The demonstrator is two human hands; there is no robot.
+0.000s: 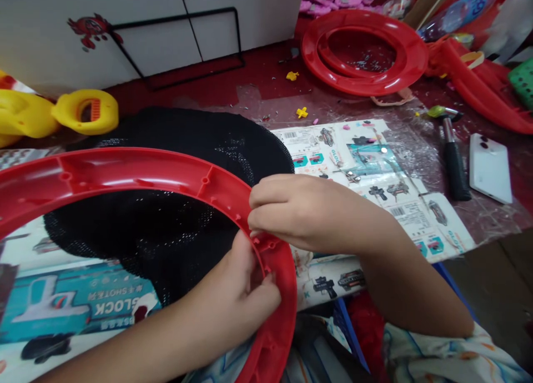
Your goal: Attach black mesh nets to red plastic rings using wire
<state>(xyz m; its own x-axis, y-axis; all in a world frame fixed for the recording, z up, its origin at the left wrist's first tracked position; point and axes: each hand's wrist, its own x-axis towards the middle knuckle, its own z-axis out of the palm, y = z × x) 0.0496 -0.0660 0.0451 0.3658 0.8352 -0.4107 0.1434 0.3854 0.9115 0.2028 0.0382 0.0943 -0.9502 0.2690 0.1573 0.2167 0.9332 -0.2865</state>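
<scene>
A big red plastic ring [125, 175] lies in front of me, tilted over a black mesh net [187, 144]. My left hand [237, 300] grips the ring's inner edge from below, with the thumb pressed on the rim near a small peg. My right hand [300, 211] comes from the right with fingers curled and pinched on the same stretch of rim, just above the left thumb. Whether a small part sits between the fingertips is hidden.
Printed toy-gun cards [366, 166] cover the table under clear film. A second red ring [362, 50] lies at the back, a hammer [452, 150] and a white phone [489, 169] to the right, yellow plastic toys [83, 111] at the left, a black wire frame [187, 44] by the white wall.
</scene>
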